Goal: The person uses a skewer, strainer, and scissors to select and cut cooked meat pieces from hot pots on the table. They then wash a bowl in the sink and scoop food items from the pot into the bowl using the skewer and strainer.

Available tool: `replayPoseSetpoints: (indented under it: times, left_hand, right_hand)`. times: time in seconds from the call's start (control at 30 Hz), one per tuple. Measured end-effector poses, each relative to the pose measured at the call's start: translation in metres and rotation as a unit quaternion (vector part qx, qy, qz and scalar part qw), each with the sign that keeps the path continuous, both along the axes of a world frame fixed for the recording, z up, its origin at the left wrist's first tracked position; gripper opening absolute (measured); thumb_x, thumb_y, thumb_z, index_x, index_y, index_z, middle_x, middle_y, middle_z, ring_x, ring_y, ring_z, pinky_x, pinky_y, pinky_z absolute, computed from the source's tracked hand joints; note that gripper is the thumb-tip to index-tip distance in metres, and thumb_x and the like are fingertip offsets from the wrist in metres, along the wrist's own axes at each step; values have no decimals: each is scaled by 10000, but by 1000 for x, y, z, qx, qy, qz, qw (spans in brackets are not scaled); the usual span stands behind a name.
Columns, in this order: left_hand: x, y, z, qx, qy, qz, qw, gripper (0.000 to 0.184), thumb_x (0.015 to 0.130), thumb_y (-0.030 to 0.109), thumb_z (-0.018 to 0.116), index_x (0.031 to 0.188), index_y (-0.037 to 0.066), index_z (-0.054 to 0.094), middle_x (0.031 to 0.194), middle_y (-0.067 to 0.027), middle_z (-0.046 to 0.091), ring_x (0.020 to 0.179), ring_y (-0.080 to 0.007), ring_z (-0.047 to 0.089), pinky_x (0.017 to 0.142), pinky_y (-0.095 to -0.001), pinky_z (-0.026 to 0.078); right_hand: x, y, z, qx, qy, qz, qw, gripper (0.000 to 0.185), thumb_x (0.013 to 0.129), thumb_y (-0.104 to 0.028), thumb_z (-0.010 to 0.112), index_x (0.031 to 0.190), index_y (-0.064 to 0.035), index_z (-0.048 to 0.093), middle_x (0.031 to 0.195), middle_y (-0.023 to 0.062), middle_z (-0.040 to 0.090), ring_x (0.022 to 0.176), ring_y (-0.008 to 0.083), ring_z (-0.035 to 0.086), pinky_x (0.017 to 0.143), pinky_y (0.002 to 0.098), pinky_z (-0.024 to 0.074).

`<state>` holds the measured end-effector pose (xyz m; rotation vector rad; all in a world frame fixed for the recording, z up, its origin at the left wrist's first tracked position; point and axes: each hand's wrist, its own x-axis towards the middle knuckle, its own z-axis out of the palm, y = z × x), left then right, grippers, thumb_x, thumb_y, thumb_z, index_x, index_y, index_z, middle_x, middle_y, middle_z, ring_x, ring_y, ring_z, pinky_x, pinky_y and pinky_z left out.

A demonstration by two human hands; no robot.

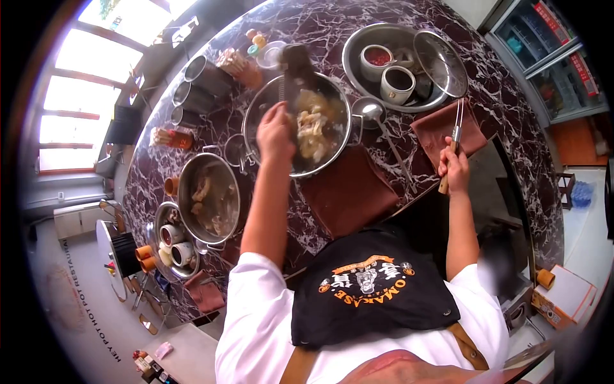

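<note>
My left hand (275, 131) is closed above the left part of a steel pot (348, 118), gripping a dark, flat, motion-blurred utensil (297, 67) whose kind I cannot make out. Pale pieces of meat (312, 131), perhaps chicken, lie in liquid inside the pot. At the right, my right hand (455, 169) is wrapped around the wooden handle of a two-pronged carving fork (456, 133). Its prongs point away from me, over a folded brown cloth (432, 137). A steel ladle (371, 110) rests beside the pot, its long handle towards me.
A steel basin (348, 61) holds small jars (398, 85) and a glass lid (441, 64). On the left stand another pot (208, 198), a smaller basin of jars (176, 240), steel canisters (192, 96) and stick holders (171, 137). A brown cloth (348, 189) lies before me.
</note>
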<state>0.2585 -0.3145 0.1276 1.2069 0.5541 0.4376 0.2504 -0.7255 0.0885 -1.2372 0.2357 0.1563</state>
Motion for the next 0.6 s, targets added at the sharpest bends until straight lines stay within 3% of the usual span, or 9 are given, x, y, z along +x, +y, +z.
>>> replayPoseSetpoints:
  times: [0.03,0.1,0.17,0.23,0.27,0.37,0.5,0.6]
  left_hand:
    - [21,-33,9,-51,54,22,997,175,917,151,640,1052,42,665,782,15,605,592,-61,475,529,-203,395]
    - [51,-65,-12,-44,149,-64,986,218,950,162,566,1140,83,637,767,-4,607,683,-105,551,609,-232,460]
    - [89,-98,-63,-156,86,-56,982,205,950,134,569,1130,69,642,784,0,594,665,-99,521,576,-232,442]
    - [111,-142,-82,-173,87,2,981,142,927,105,606,1037,32,659,767,24,587,650,-68,492,579,-214,401]
    - [120,-156,-96,-146,110,11,983,134,926,93,603,1030,29,658,820,12,607,694,-73,515,612,-211,416]
    - [145,-185,-141,-210,126,33,969,149,926,66,594,1055,20,650,905,-4,629,725,-81,538,643,-211,433]
    - [155,-202,-155,-124,228,74,963,173,898,58,600,1042,25,691,887,-40,665,734,-113,576,677,-273,481]
    - [171,-206,-141,-246,285,142,915,134,834,67,600,913,5,689,828,-65,643,700,-139,570,631,-313,474]
  right_hand:
    - [1,-9,-2,-1,5,-5,1000,331,948,-108,505,1267,-23,478,758,22,512,500,56,427,444,193,380]
    - [2,-25,-6,0,15,-13,1000,326,947,-106,502,1264,-32,476,757,23,511,494,55,424,443,193,380]
    - [1,-39,-12,2,25,-25,999,317,948,-106,498,1256,-34,477,756,25,510,494,54,424,443,192,379]
    - [-1,-51,-17,-7,30,-33,999,316,948,-110,496,1252,-29,473,757,23,509,496,53,422,447,191,378]
    - [-2,-57,-21,-6,32,-39,999,318,948,-113,498,1252,-25,471,757,21,508,497,53,421,450,191,378]
    - [-6,-68,-24,-8,42,-48,998,323,948,-121,502,1253,-19,469,759,17,506,504,53,418,456,189,380]
    - [-14,-74,-34,7,44,-59,997,307,969,-133,496,1262,-43,479,759,19,501,513,56,417,463,191,382]
    - [-15,-74,-35,0,47,-50,998,305,968,-126,493,1261,-45,479,762,19,500,520,57,418,466,191,382]
